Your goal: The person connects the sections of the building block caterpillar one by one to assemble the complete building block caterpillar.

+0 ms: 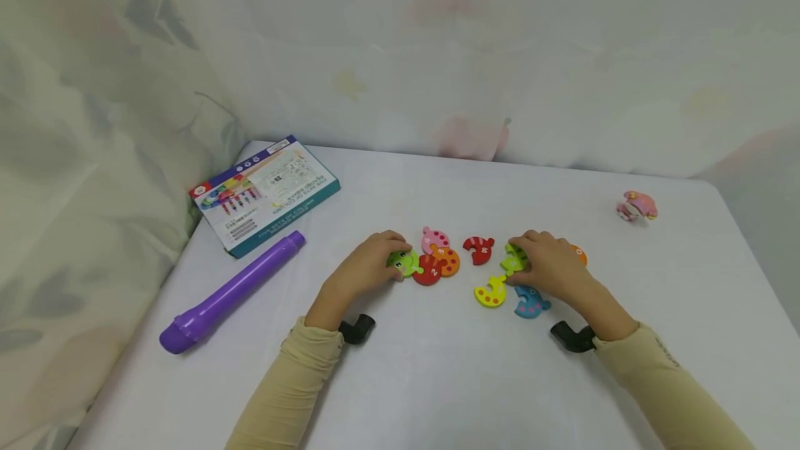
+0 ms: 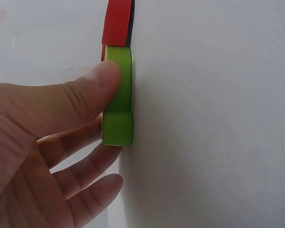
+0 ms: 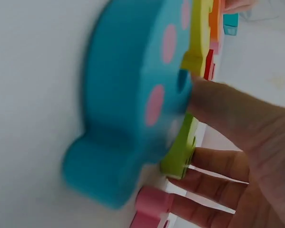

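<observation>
On the near right of the pieces lies a blue spotted puzzle piece (image 1: 528,305). Just beyond, the left hand (image 1: 375,260) pinches a smiling green head piece (image 1: 406,265); the right hand (image 1: 553,264) pinches a green puzzle piece (image 1: 513,262). All look light and stiff, best held by thick edges. Far left, a cardboard box (image 1: 265,193) hides any contents.

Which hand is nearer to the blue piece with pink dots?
The right hand: it's close by, just beyond the blue piece. The left hand is farther off to its left, at the smiling green piece.
</observation>
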Motion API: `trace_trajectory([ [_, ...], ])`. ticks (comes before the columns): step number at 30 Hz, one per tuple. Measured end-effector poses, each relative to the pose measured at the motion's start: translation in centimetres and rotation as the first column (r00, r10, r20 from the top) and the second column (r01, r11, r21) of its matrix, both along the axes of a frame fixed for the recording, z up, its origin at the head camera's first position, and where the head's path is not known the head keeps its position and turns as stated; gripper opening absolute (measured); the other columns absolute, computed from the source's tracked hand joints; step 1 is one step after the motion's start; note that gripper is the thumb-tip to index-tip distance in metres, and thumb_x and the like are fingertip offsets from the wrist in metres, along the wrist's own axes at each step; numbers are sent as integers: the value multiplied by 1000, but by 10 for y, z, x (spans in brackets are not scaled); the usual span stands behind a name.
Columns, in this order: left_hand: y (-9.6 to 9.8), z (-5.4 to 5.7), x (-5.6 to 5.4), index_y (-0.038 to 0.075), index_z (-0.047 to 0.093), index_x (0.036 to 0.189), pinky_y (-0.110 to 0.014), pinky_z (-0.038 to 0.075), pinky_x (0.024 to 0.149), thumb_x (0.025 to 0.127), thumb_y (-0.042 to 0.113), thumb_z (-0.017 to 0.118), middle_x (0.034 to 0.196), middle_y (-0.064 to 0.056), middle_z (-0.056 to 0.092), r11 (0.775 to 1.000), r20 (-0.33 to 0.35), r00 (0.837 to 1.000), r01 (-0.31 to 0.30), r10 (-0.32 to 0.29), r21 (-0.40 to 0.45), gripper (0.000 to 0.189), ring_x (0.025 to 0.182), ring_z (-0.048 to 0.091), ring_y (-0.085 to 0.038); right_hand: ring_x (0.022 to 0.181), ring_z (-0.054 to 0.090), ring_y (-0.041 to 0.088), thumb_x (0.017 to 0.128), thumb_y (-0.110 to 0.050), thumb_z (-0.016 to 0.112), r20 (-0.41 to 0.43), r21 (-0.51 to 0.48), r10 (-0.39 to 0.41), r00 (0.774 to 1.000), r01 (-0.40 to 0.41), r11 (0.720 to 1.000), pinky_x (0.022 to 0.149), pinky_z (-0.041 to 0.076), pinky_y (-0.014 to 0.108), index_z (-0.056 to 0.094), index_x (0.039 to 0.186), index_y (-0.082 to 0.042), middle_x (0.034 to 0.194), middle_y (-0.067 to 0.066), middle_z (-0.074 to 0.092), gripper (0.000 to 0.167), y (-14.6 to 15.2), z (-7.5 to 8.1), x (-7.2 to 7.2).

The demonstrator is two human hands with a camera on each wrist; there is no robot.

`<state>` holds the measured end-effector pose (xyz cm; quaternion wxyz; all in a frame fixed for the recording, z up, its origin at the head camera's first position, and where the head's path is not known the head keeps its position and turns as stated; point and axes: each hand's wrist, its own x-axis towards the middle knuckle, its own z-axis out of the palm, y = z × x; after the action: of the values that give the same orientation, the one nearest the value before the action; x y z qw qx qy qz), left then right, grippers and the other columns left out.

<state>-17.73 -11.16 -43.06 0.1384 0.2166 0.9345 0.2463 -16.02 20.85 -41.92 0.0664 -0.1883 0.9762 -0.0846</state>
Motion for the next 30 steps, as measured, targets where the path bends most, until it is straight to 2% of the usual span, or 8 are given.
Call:
trace_trajectory([
  [4, 0, 0, 0, 10, 60, 122, -35, 37, 102, 75, 16, 76, 126, -5, 53, 1000, -1, 1000, 2, -2, 0, 50, 117, 46, -21, 96, 53, 30, 69, -32, 77, -3, -12, 0, 1000, 0, 1000, 79, 44, 52, 55, 121, -1, 111, 15, 56, 64, -4, 4, -6],
  [7, 0, 2, 0, 9, 60, 122, -35, 37, 102, 76, 16, 76, 126, -5, 53, 1000, -1, 1000, 3, -3, -1, 49, 118, 46, -21, 96, 53, 29, 72, -21, 75, 36, -110, 11, 999, -7, 994, 78, 48, 47, 49, 127, -2, 118, 15, 49, 64, -9, 14, -15],
  [12, -1, 2, 0, 9, 60, 122, -35, 37, 102, 75, 15, 76, 126, -6, 53, 1000, -2, 1000, 1, -1, 4, 50, 118, 46, -22, 84, 52, 24, 76, -7, 72, 167, -322, 83, 982, -25, 946, 64, 51, 29, 41, 134, -9, 118, 14, 41, 65, -31, 27, -42],
  [17, -1, 0, -1, 9, 61, 122, -34, 37, 101, 75, 16, 77, 125, -5, 53, 1000, 2, 1000, 23, -23, 17, 50, 116, 47, -21, 80, 50, 24, 79, -1, 68, 241, -369, 172, 955, -74, 927, 65, 49, 28, 43, 133, -12, 113, 16, 43, 61, -64, 21, -68],
  [22, -2, 0, -2, 9, 61, 121, -34, 38, 100, 75, 16, 77, 124, -6, 54, 999, -8, 999, 34, -34, 19, 49, 115, 48, -21, 96, 49, 25, 81, 7, 56, 253, -309, 249, 935, -166, 936, 76, 50, 33, 47, 131, -17, 120, 11, 43, 57, -95, 18, -81],
  [26, -2, 0, -2, 9, 62, 120, -34, 38, 101, 74, 16, 77, 124, -6, 54, 999, -16, 999, 38, -38, 10, 49, 115, 48, -21, 101, 51, 22, 84, 5, 55, 219, -141, 309, 926, -283, 949, 78, 50, 36, 49, 131, -24, 125, 3, 44, 56, -114, 19, -85],
  [30, -2, 0, -3, 9, 62, 120, -34, 38, 101, 75, 16, 77, 125, -6, 54, 999, -17, 999, 44, -44, 10, 48, 115, 48, -21, 102, 52, 19, 86, -3, 61, 187, 35, 376, 907, -389, 921, 83, 50, 39, 50, 130, -25, 121, 0, 47, 50, -125, 19, -88],
])
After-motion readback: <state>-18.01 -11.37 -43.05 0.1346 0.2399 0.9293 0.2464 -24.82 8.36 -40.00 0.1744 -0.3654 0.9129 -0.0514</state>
